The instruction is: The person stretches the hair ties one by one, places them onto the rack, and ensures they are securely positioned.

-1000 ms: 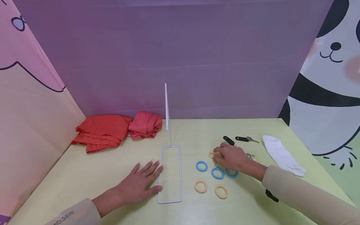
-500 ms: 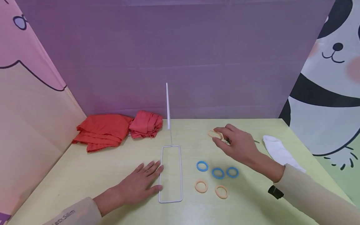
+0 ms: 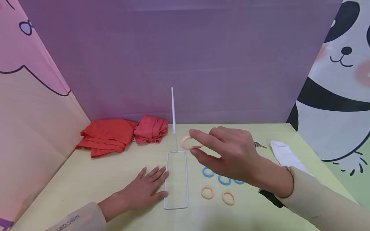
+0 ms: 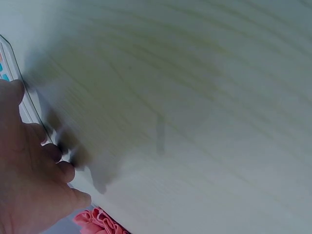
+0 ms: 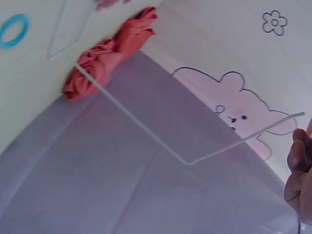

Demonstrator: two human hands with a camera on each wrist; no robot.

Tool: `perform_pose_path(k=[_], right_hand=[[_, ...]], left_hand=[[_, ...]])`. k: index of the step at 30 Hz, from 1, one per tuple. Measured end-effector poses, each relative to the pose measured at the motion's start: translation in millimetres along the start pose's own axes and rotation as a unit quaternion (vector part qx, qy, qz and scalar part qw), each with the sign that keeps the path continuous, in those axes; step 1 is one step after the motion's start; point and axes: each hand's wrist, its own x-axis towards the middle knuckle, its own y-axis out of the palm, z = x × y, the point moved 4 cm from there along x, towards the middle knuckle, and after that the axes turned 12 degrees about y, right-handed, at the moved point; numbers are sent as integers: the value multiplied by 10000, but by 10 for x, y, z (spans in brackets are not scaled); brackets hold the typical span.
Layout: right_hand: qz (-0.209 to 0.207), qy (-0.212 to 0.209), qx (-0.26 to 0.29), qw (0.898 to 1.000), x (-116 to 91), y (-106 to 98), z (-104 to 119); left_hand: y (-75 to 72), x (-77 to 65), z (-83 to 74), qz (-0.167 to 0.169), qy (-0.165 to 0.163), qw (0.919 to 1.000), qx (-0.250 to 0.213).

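Right hand (image 3: 231,150) pinches a peach ring (image 3: 183,145) between thumb and forefinger, grip grasping it above the counter (image 3: 127,166), at 1 o'clock from the base of the wire stand (image 3: 187,179); left hand (image 3: 144,189) lies with grip released, fingertips at the base's 9 o'clock rail; three blue rings (image 3: 203,173) at 3 o'clock; two loose peach rings (image 3: 202,193) nearer 4; red cloths (image 3: 108,136) at 10 to 11
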Motion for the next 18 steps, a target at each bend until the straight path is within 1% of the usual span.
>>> perform_pose_path(k=[3, 7, 11, 15, 18], right_hand=[[-67, -202, -8, 9998, 81, 65, 58], [108, -277, -357, 9989, 103, 211, 32], [284, -215, -787, 9963, 92, 361, -81], [253, -150, -1072, 9938, 111, 485, -212], [225, -69, -1160, 9930, 154, 570, -309]], left_hand=[[-4, 2, 4, 6, -25, 10000, 14], [3, 5, 7, 74, -87, 9999, -40], [13, 14, 15, 186, -158, 9996, -118], [30, 16, 23, 242, -177, 9995, -112], [28, 14, 22, 234, -161, 9995, -125]])
